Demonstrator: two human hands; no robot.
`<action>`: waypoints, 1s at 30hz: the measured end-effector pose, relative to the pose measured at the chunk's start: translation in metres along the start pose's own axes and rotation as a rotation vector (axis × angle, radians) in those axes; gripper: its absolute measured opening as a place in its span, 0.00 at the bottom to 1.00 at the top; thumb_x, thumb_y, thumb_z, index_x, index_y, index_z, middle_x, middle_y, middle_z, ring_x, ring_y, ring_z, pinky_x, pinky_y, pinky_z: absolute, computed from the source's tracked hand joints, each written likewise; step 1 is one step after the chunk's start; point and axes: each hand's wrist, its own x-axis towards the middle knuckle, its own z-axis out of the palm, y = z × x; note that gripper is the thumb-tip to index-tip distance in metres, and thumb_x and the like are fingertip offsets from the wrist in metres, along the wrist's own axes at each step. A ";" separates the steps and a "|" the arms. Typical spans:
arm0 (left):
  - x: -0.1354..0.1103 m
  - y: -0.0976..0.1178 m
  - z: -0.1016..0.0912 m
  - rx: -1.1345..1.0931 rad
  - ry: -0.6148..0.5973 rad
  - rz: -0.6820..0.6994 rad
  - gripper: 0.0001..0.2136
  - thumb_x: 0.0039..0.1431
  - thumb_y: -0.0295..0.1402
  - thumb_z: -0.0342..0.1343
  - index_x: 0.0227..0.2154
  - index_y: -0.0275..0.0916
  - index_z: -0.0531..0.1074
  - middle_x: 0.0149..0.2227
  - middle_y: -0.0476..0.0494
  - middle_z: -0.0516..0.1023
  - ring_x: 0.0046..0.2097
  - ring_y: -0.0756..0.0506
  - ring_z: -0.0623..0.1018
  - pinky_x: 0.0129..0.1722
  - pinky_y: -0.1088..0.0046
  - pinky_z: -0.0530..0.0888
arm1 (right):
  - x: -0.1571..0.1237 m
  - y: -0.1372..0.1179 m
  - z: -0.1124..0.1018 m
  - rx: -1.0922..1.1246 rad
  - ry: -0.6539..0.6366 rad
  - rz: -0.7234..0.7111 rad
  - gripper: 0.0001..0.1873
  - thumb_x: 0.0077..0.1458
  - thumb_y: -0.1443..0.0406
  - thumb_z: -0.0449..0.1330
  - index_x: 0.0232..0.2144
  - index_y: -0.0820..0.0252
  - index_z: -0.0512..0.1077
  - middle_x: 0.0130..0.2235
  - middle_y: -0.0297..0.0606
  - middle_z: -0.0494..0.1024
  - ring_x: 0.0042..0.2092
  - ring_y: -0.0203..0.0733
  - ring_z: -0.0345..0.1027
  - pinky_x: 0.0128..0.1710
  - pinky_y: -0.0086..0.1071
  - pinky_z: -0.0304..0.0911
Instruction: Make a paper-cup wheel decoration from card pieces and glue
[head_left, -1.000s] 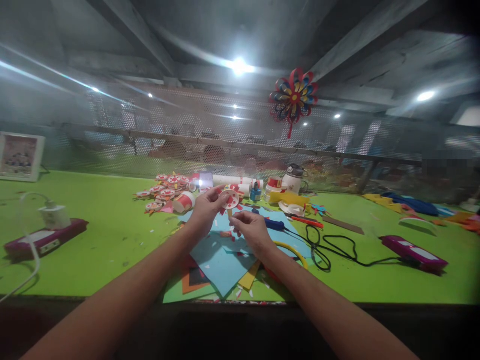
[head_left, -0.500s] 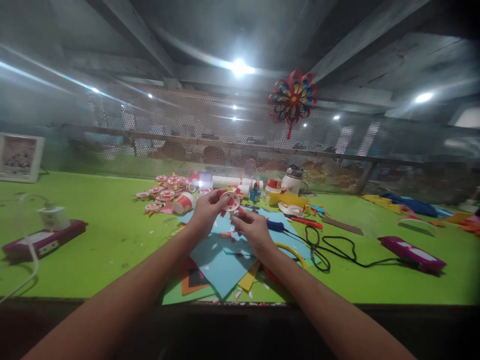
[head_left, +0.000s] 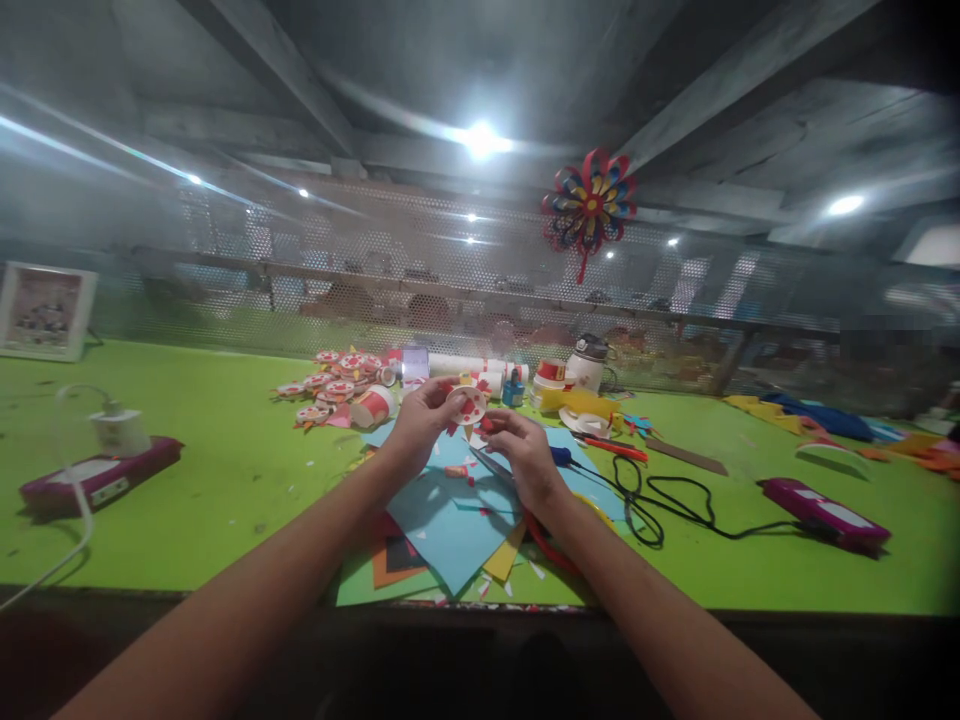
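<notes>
My left hand (head_left: 426, 425) pinches the edge of a small white paper disc (head_left: 471, 404) with red spots and coloured paper tabs round its rim, like a paper turtle. At the disc's lower right, my right hand (head_left: 523, 450) has its fingers closed on a red paper tab. Scissors (head_left: 489, 462) lie under my right hand, their handles partly hidden by the wrist. Below the hands are light blue paper sheets (head_left: 435, 530) with a small red and orange paper piece (head_left: 456, 471) on them.
Finished-looking spotted discs (head_left: 339, 388) pile at the back left beside a paper cup (head_left: 373, 405). A blue bottle (head_left: 514, 388) and a flask (head_left: 587, 362) stand behind. A black cord (head_left: 697, 515) runs to a purple power strip (head_left: 825, 512); another strip (head_left: 105, 480) lies left.
My right hand has shifted slightly right and up along the disc, its fingers now nearer the right rim. More of the scissor blades shows. The camera view has moved slightly.
</notes>
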 end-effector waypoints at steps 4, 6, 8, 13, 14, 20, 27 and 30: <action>-0.001 -0.001 -0.001 0.051 -0.040 -0.023 0.21 0.44 0.36 0.63 0.41 0.33 0.70 0.29 0.45 0.75 0.25 0.52 0.70 0.19 0.77 0.62 | 0.001 -0.007 -0.004 0.068 0.036 -0.034 0.12 0.41 0.66 0.59 0.32 0.61 0.75 0.31 0.37 0.76 0.34 0.38 0.67 0.30 0.28 0.61; -0.001 -0.002 -0.002 0.064 -0.061 -0.027 0.20 0.43 0.36 0.63 0.40 0.33 0.70 0.30 0.45 0.76 0.25 0.52 0.70 0.19 0.77 0.63 | 0.002 -0.009 -0.004 0.070 0.026 -0.034 0.12 0.45 0.61 0.60 0.32 0.61 0.75 0.32 0.38 0.76 0.34 0.39 0.67 0.30 0.29 0.61; -0.002 -0.003 -0.003 0.079 -0.094 -0.043 0.18 0.43 0.36 0.64 0.38 0.34 0.71 0.29 0.46 0.75 0.24 0.52 0.69 0.18 0.77 0.62 | 0.002 -0.009 -0.005 0.079 0.014 -0.037 0.14 0.47 0.58 0.60 0.33 0.61 0.75 0.33 0.39 0.76 0.34 0.38 0.67 0.30 0.29 0.61; 0.000 -0.013 -0.007 0.102 -0.215 -0.099 0.19 0.43 0.36 0.64 0.39 0.34 0.72 0.27 0.46 0.75 0.22 0.53 0.69 0.17 0.78 0.61 | 0.005 -0.008 -0.008 0.038 0.040 -0.041 0.19 0.47 0.51 0.59 0.33 0.60 0.76 0.31 0.39 0.78 0.32 0.39 0.68 0.29 0.29 0.62; 0.000 -0.016 -0.007 0.105 -0.231 -0.107 0.19 0.43 0.36 0.64 0.39 0.34 0.72 0.27 0.45 0.76 0.22 0.53 0.69 0.18 0.78 0.60 | 0.006 -0.009 -0.008 0.026 0.057 -0.032 0.20 0.47 0.50 0.59 0.32 0.61 0.76 0.31 0.39 0.78 0.31 0.39 0.68 0.28 0.30 0.62; 0.000 -0.022 -0.007 0.181 -0.301 -0.140 0.18 0.43 0.38 0.64 0.37 0.35 0.73 0.28 0.44 0.77 0.25 0.51 0.71 0.22 0.77 0.63 | 0.006 -0.011 -0.006 -0.011 0.060 0.001 0.23 0.42 0.46 0.62 0.22 0.63 0.75 0.25 0.39 0.77 0.26 0.37 0.67 0.26 0.30 0.62; -0.007 -0.012 -0.005 0.213 -0.359 -0.152 0.15 0.44 0.38 0.63 0.35 0.34 0.76 0.26 0.44 0.76 0.25 0.51 0.70 0.22 0.77 0.63 | 0.008 -0.007 -0.009 -0.049 0.074 -0.014 0.23 0.42 0.47 0.61 0.22 0.63 0.75 0.24 0.38 0.76 0.25 0.36 0.66 0.26 0.30 0.62; -0.005 -0.010 -0.008 0.110 -0.283 -0.218 0.12 0.43 0.35 0.64 0.31 0.34 0.76 0.26 0.44 0.76 0.26 0.50 0.72 0.24 0.76 0.65 | 0.009 -0.005 -0.010 -0.054 0.103 0.002 0.23 0.41 0.47 0.62 0.23 0.62 0.74 0.24 0.37 0.75 0.26 0.36 0.66 0.25 0.29 0.61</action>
